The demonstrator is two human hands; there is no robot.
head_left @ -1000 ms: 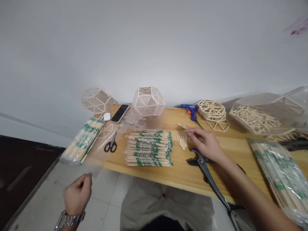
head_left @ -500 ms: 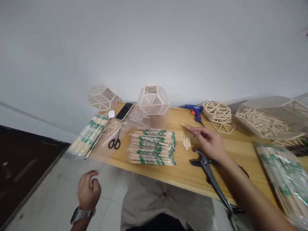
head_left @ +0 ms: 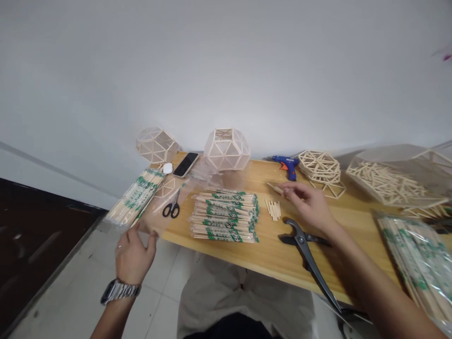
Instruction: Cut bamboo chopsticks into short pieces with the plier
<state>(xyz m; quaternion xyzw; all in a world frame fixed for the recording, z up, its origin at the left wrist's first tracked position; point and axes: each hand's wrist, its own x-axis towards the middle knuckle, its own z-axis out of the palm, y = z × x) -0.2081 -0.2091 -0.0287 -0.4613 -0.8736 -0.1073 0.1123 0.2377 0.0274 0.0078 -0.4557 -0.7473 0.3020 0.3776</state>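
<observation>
My left hand [head_left: 136,252], wearing a ring and a metal watch [head_left: 119,292], is just off the table's front left edge, fingers apart and nothing seen in it. Beyond its fingertips lies a clear bag of wrapped chopsticks [head_left: 136,195]. Over the right half of the table, my right hand [head_left: 307,207] pinches short wooden stick pieces [head_left: 274,188]; how many I cannot tell. Just below them lies a small row of cut sticks [head_left: 274,210]. Large dark-handled cutters [head_left: 301,240] lie under my right wrist, jaws apart. A stack of wrapped chopsticks [head_left: 225,216] sits between my hands.
Black scissors [head_left: 172,208], a phone [head_left: 186,165] and a white case [head_left: 167,168] lie at left. Two stick-framed polyhedra [head_left: 227,149] stand by the wall. Rightward are a blue glue gun [head_left: 287,165], stick frames [head_left: 319,165], a container of sticks [head_left: 391,183] and another chopstick bag [head_left: 416,259].
My left hand has moved forward toward the table edge, and its curled fingers have spread. My right hand stays almost in place, still pinching the stick pieces. The view has shifted slightly.
</observation>
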